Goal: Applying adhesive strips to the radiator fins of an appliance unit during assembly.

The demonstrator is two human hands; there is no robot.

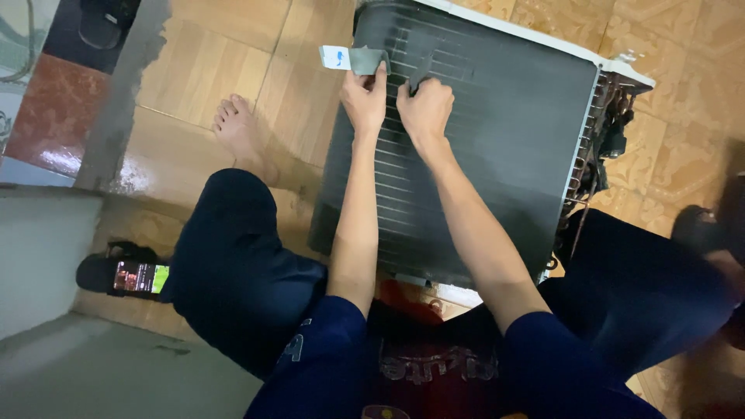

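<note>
The person sits on the tiled floor (233,70) with a finned coil unit (497,147), of the kind found in an air conditioner, lying flat between the knees, its dark fin face turned upward. The left hand (365,101) is closed in a pinch on a small grey card-like tool with a white end (353,59), held at the unit's far left edge. The right hand (424,109) is curled around a narrow dark tool (421,71), whose tip rests on the fins just beside the left hand; the two hands sit near each other without touching. The step in hand appears to be working along the fin rows at the far end of the face, probably combing or cleaning them. The next stroke would call for light, even pressure run parallel to the fins, since thin fins bend readily under a slanted push. The unit's long axis runs from the person's lap toward the upper part of the view, tilted slightly right; the end with exposed tubing and wiring (601,140) faces the person's right side, bordered by a white frame (543,39). A phone (140,277) with a lit screen lies on the floor by the left knee, well apart from the work.
</note>
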